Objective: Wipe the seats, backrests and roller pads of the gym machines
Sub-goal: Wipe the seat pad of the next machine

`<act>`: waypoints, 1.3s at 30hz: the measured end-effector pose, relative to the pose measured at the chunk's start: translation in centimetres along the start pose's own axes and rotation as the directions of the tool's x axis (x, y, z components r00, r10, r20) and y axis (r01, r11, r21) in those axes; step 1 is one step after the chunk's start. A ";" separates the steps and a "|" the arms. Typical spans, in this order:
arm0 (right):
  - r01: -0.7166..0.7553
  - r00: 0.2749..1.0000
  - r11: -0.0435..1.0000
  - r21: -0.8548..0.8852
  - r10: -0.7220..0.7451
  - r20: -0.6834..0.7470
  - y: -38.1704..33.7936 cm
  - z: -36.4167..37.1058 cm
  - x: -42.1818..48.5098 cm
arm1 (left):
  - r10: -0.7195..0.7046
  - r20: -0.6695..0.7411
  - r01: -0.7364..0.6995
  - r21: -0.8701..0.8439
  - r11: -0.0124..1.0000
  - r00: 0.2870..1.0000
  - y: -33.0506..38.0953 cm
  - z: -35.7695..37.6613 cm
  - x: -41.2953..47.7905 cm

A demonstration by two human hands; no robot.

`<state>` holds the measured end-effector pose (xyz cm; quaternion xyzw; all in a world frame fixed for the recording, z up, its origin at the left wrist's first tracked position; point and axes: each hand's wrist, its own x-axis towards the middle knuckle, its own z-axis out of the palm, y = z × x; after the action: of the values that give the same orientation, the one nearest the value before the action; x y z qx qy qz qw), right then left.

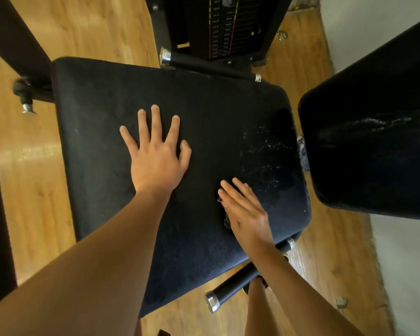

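Nearest to me, just under my right wrist, a black handle bar (230, 284) with a chrome end cap juts out from below the seat pad (102, 132). My right hand (246, 214) lies on the near right part of that black pad, fingers straight and held together; something small and dark shows at its left edge, but I cannot tell what it is. A little farther and to the left of it, my left hand (159, 156) is pressed flat on the middle of the seat, fingers spread wide. Beyond my right fingertips the pad is flecked with pale wet specks (264, 154). To the right of both hands stands the black backrest (374, 112), streaked with shine. Past my left hand, a second handle bar (204, 65) crosses the seat's far edge, and behind it is the weight stack (221, 27), over a wooden floor (34, 190).
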<state>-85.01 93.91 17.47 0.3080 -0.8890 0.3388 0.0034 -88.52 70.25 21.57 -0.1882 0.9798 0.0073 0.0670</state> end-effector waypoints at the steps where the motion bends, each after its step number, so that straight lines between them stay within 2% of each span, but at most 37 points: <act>1: 0.009 1.000 1.000 0.002 -0.009 -0.018 0.5 0.1 1.4 | 0.000 -0.001 0.000 -0.003 1.000 1.000 0.0 0.0 0.1; 7: -0.021 0.996 0.998 0.056 0.026 -0.084 2.7 1.0 9.4 | -0.016 0.009 0.016 -0.001 1.000 1.000 0.1 0.3 0.1; 14: -0.189 0.974 0.981 0.042 0.192 -0.117 5.6 1.3 19.6 | -0.008 -0.015 0.008 -0.012 1.000 1.000 0.1 0.4 0.1; 17: -0.237 0.969 0.971 0.036 0.239 -0.063 6.5 0.8 23.1 | -0.005 -0.015 0.005 -0.016 1.000 1.000 0.1 0.4 0.2; 19: -0.270 0.962 0.962 0.026 0.269 0.040 7.1 0.6 24.8 | -0.004 -0.014 0.003 -0.011 1.000 1.000 0.0 0.4 0.2; 22: -0.278 0.941 0.960 -0.042 0.281 0.190 7.9 0.4 25.6 | 0.000 -0.018 0.000 -0.009 1.000 1.000 0.0 0.5 0.3; 25: -0.248 0.932 0.964 -0.094 0.264 0.248 8.3 0.2 25.4 | 0.001 -0.022 -0.001 -0.014 1.000 1.000 0.0 0.4 0.2; 35: -0.281 0.940 0.957 -0.069 0.289 0.180 6.8 0.6 21.4 | -0.005 -0.035 0.004 -0.031 1.000 0.999 0.2 0.3 0.3; 39: -0.230 0.951 0.951 -0.205 0.265 0.162 7.0 1.4 23.5 | -0.005 -0.032 0.004 -0.021 1.000 0.999 0.1 0.4 0.2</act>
<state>-107.60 84.37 17.22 0.2227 -0.9444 0.2227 -0.0945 -88.72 70.31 21.15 -0.1912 0.9802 0.0143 0.0494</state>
